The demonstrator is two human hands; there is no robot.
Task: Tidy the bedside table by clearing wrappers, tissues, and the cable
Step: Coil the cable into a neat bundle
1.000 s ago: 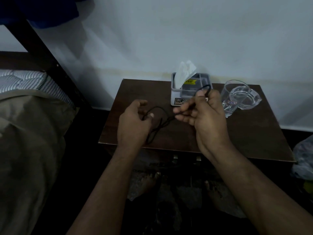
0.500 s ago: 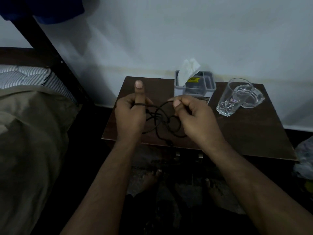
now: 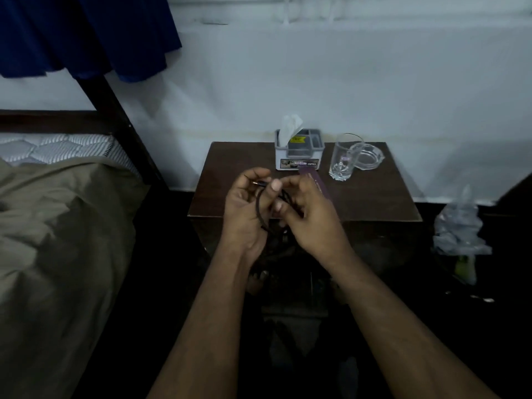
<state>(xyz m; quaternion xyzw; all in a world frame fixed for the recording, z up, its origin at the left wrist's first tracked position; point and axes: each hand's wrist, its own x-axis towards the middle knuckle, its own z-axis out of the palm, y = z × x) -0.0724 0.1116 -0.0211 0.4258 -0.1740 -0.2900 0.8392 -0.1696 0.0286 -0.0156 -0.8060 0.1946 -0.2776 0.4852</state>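
I hold the black cable (image 3: 262, 207) looped around my left hand (image 3: 247, 210) above the desk's (image 3: 371, 197) front edge, thumb pressing its plug end so the coil cannot spring loose. My right hand (image 3: 309, 214) pinches the slack to feed it. The cable looks thin, dark and springy. A purple wrapper (image 3: 318, 184) waits just behind my hands.

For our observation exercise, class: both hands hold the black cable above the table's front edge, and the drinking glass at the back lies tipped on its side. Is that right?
Not quite. The head view shows the drinking glass standing upright beside the glass ashtray, not tipped over. The rest holds: the left hand and right hand hold the black cable above the table's front edge.
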